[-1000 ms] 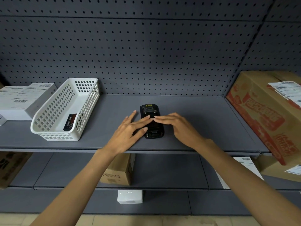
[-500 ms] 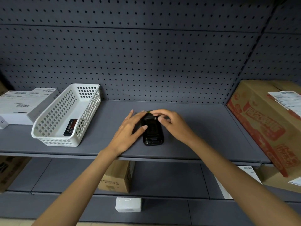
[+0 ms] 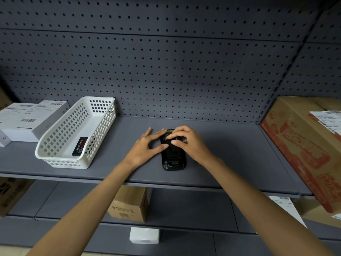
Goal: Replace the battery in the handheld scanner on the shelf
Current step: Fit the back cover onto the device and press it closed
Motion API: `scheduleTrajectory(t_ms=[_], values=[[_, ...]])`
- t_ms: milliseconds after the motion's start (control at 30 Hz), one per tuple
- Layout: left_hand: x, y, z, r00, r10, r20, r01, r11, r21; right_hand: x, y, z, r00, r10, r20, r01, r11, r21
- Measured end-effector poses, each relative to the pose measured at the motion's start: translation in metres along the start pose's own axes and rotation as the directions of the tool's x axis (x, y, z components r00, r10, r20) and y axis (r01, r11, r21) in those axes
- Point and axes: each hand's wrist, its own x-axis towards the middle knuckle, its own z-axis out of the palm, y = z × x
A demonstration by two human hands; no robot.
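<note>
Bare forearms, no sleeves; left hand point(image 3: 143, 151), right hand point(image 3: 191, 143) ungloved.

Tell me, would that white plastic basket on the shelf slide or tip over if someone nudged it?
The white basket probably slides easily: its thin lattice walls look light, and the shelf is smooth metal. Tipping seems unlikely, since it sits low and wide. The dark battery pack inside may shift when it moves.

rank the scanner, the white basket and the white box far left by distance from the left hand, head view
1. handheld scanner: touching the left hand, just to its right.
2. white basket: further left on the same shelf, apart from the hand.
3. white box: beyond the basket, at the shelf's far left.
</note>
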Motion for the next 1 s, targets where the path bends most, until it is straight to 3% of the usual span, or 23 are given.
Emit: scheduleTrajectory(t_ms=[567,1000], values=[[-0.0008,0.0002,-0.0021,0.998,0.016,0.057,-0.014,0.999,-0.051,0.0063,0.0000,-0.0075,0.996,0.017,0.087,-0.024,0.997,0.079],[0.0021,-0.0045,0.0008,0.998,0.037,0.053,-0.035,0.998,-0.046,0.0103,-0.0007,-0.0105,0.977,0.024,0.210,-0.016,0.999,-0.040]])
